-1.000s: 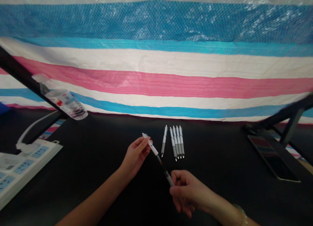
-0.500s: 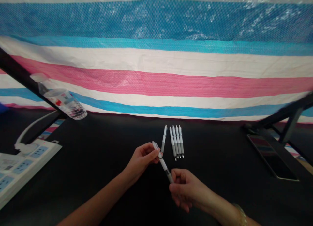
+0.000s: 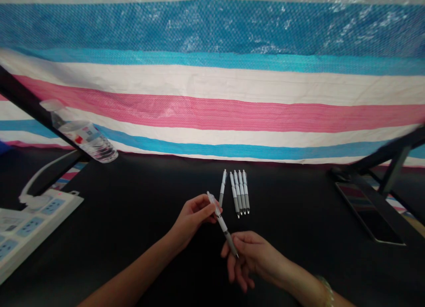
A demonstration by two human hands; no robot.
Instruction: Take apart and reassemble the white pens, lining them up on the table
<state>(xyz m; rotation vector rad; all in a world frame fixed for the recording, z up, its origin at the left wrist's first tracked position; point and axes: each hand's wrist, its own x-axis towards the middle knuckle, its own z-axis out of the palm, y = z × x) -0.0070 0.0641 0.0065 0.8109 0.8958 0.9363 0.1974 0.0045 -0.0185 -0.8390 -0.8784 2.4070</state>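
Left hand (image 3: pixel 192 217) and right hand (image 3: pixel 250 259) both grip one white pen (image 3: pixel 222 225), five more pens (image 3: pixel 241 194) lying on the black table (image 3: pixel 133 196).

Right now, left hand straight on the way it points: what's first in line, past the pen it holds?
The left hand would likely meet the lone pen beside the other pens first; its height above it is unclear.

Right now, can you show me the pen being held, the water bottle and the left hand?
Held pen (image 3: pixel 222 225): head view, on its white barrel.
Water bottle (image 3: pixel 83 132): head view, on its label.
Left hand (image 3: pixel 194 216): head view, on the back of the hand.
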